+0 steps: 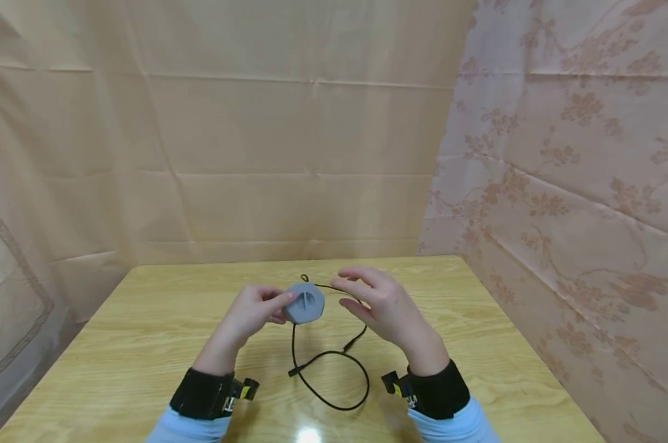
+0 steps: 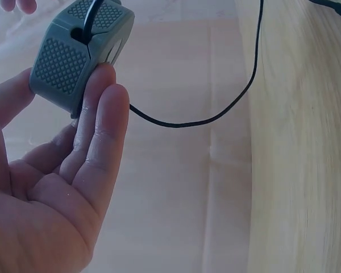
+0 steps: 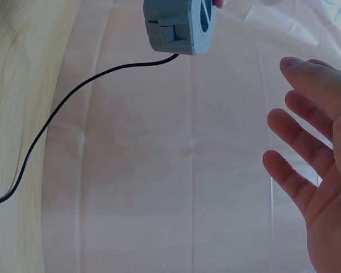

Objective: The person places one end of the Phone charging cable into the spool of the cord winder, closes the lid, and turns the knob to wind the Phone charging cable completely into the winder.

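Note:
A grey-blue, many-sided cable winder [image 1: 304, 303] with a round ridged recess on its face is pinched between the thumb and fingers of my left hand [image 1: 249, 315], above the table. The left wrist view shows textured panels on the winder's rim [image 2: 61, 65] and a slot through which a black cable passes. That black cable [image 1: 342, 410] leaves the winder on both sides and loops down onto the table. My right hand [image 1: 386, 306] hovers to the right of the winder, fingers spread and apart from it; in the right wrist view nothing lies between its fingers [image 3: 298, 136].
Two dark connectors, one at the left [image 1: 295, 371] and one at the right [image 1: 350, 345], sit along the looped cable. The wooden table [image 1: 146, 344] ends at a beige curtain [image 1: 256, 154] behind and a flowered curtain [image 1: 561, 184] at the right.

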The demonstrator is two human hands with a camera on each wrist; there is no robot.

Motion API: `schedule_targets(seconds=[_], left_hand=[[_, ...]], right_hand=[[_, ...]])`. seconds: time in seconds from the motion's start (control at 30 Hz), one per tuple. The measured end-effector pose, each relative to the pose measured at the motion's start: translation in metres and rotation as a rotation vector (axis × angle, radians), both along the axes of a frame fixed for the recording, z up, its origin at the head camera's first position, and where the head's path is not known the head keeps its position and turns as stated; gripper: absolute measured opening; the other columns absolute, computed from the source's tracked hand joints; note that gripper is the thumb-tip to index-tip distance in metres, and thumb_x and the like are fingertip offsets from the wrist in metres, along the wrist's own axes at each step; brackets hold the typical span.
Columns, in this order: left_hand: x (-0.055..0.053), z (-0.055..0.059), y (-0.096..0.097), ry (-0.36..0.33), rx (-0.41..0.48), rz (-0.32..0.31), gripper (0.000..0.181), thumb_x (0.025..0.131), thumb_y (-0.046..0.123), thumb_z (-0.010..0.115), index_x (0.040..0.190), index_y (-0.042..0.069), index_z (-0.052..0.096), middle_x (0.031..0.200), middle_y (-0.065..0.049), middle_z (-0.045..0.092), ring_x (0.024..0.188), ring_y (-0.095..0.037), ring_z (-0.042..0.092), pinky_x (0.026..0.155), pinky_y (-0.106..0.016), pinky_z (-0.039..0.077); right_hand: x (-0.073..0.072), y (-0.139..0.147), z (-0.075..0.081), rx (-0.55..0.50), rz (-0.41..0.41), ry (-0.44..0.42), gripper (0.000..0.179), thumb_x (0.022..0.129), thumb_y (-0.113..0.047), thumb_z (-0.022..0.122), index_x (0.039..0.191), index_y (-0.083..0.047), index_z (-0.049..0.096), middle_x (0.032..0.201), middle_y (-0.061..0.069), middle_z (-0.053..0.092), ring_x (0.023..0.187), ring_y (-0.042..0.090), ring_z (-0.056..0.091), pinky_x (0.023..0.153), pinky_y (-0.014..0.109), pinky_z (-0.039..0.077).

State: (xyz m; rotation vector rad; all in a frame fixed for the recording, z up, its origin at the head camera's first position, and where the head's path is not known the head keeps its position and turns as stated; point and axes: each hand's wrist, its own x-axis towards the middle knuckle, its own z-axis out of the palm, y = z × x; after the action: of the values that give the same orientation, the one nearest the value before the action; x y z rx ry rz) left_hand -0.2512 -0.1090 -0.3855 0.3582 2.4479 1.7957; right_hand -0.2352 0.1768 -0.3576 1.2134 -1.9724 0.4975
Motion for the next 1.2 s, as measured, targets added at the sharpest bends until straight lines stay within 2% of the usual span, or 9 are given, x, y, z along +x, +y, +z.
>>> schedule_targets(seconds=[0.13,0.37,0.53,0.77,1.0,1.2], left_hand=[[0.001,0.000,0.001,-0.004,-0.006,-0.006,0.036,0.098,0.027,0.071,0.111,-0.007,0.072,0.088,-0.011,0.073,0.076,-0.025,0.071,0.075,-0.038,0.060],[0.004,0.000,0.006,0.003,-0.016,-0.057,0.040,0.097,0.030,0.072,0.110,-0.007,0.072,0.086,-0.011,0.073,0.077,-0.032,0.072,0.069,-0.038,0.061],[0.006,0.000,0.009,0.013,-0.024,-0.088,0.040,0.097,0.031,0.072,0.110,-0.008,0.072,0.086,-0.011,0.073,0.074,-0.029,0.071,0.069,-0.038,0.060],[0.011,0.002,0.013,0.040,-0.075,-0.123,0.039,0.096,0.036,0.073,0.106,-0.001,0.075,0.087,-0.009,0.072,0.073,-0.026,0.070,0.069,-0.039,0.060],[0.015,0.005,0.017,0.066,-0.090,-0.165,0.035,0.096,0.033,0.073,0.103,-0.001,0.076,0.085,-0.008,0.072,0.071,-0.028,0.070,0.069,-0.043,0.060],[0.016,0.007,0.018,0.066,-0.076,-0.188,0.032,0.096,0.028,0.073,0.102,-0.003,0.076,0.083,-0.008,0.070,0.068,-0.026,0.068,0.068,-0.047,0.060]], right_hand=[[0.000,-0.001,-0.001,0.006,0.002,-0.001,0.046,0.082,-0.009,0.086,0.125,-0.013,0.071,0.121,0.010,0.067,0.104,0.025,0.067,0.084,0.037,0.057],[0.000,-0.009,-0.005,0.024,0.020,0.017,0.040,0.081,-0.009,0.087,0.119,-0.011,0.075,0.111,0.006,0.070,0.098,0.023,0.068,0.087,0.037,0.056],[-0.001,-0.016,-0.010,0.036,0.032,0.019,0.034,0.080,-0.008,0.088,0.113,-0.011,0.078,0.101,0.004,0.069,0.085,0.018,0.067,0.078,0.031,0.056],[-0.002,-0.023,-0.019,0.059,0.055,0.009,0.023,0.082,-0.008,0.086,0.104,-0.013,0.079,0.093,0.000,0.069,0.078,0.014,0.064,0.071,0.023,0.054],[-0.002,-0.026,-0.027,0.074,0.059,-0.062,0.016,0.084,-0.010,0.085,0.098,-0.014,0.080,0.089,-0.002,0.068,0.074,0.009,0.059,0.066,0.018,0.050],[-0.001,-0.026,-0.029,0.081,0.008,-0.116,0.017,0.082,-0.020,0.088,0.097,-0.016,0.081,0.085,-0.005,0.067,0.069,0.005,0.058,0.061,0.016,0.048]])
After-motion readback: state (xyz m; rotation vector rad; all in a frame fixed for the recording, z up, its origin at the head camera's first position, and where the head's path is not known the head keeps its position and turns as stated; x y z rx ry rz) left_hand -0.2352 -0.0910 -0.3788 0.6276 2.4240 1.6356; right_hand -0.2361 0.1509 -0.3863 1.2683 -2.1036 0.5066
